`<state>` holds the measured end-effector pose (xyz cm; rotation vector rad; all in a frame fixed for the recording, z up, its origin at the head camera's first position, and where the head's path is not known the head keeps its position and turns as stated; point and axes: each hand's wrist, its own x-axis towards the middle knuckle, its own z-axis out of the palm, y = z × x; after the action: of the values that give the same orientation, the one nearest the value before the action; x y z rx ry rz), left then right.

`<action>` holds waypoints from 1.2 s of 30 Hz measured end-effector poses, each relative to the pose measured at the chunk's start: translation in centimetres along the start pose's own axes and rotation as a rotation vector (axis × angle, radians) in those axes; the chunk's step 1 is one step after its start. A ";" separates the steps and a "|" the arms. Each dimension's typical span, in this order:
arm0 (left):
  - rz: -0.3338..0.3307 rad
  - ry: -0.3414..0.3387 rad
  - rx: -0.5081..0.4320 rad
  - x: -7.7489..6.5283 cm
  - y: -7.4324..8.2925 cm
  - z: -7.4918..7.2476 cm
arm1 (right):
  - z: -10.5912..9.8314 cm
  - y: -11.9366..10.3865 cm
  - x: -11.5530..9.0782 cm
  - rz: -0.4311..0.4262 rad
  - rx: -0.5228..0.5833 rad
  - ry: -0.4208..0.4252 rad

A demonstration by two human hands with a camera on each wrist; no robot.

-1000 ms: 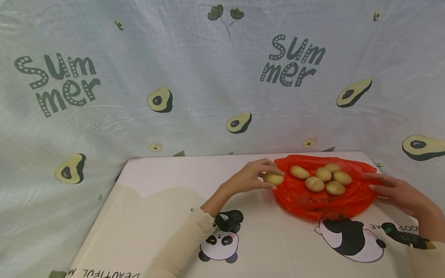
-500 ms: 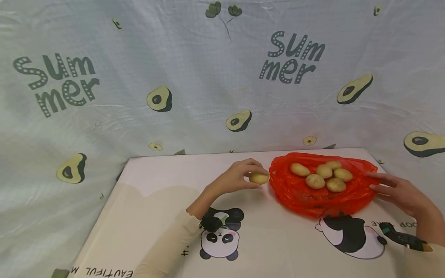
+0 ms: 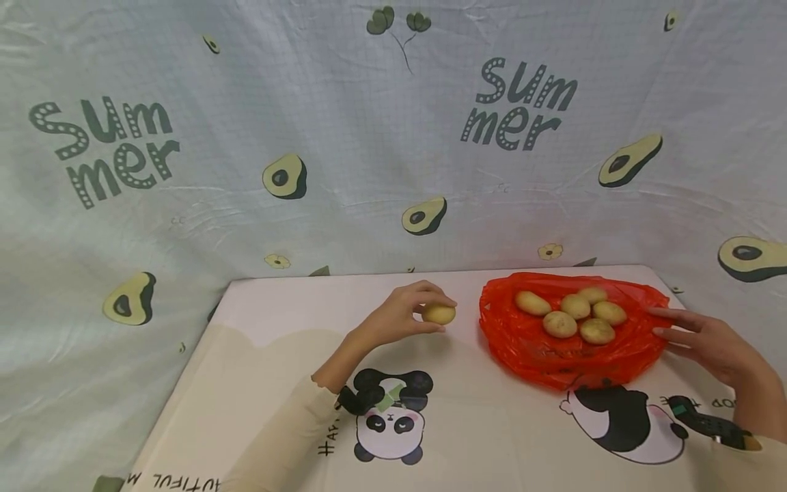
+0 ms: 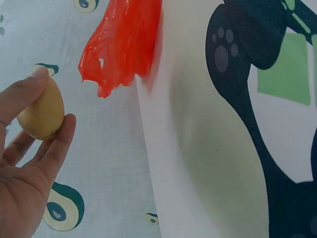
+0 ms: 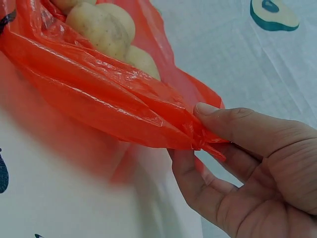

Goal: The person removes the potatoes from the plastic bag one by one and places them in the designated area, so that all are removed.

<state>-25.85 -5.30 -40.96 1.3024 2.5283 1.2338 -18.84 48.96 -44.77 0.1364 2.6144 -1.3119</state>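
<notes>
My left hand (image 3: 402, 316) pinches a small yellow potato (image 3: 439, 314) between thumb and fingers, left of the red plastic bag (image 3: 522, 352). In the left wrist view the potato (image 4: 43, 111) shows whole between thumb and fingertips, apart from the bag's edge (image 4: 121, 54). The bag lies spread out on the table with several potatoes (image 3: 574, 307) in its open middle. At its right end my right hand (image 3: 707, 342) grips the gathered plastic. The right wrist view shows the thumb (image 5: 233, 119) on top of the bunched red film and fingers beneath it.
The table (image 3: 277, 307) has a pale cover printed with pandas (image 3: 390, 433) and lettering. Behind it hangs a light curtain (image 3: 344, 137) with avocado prints and the word "summer". The table's far edge runs just behind the bag.
My left hand has carried the potato leftward, from the bag's left edge out over the table. My right hand stays at the bag's right end.
</notes>
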 end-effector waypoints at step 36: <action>-0.216 0.139 -0.010 -4.2 -0.9 -3.3 | 0.3 0.6 0.1 -0.004 0.025 0.036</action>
<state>-24.99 -10.58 -40.61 0.9409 2.6652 1.3295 -18.78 49.11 -45.45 0.1607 2.6299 -1.3554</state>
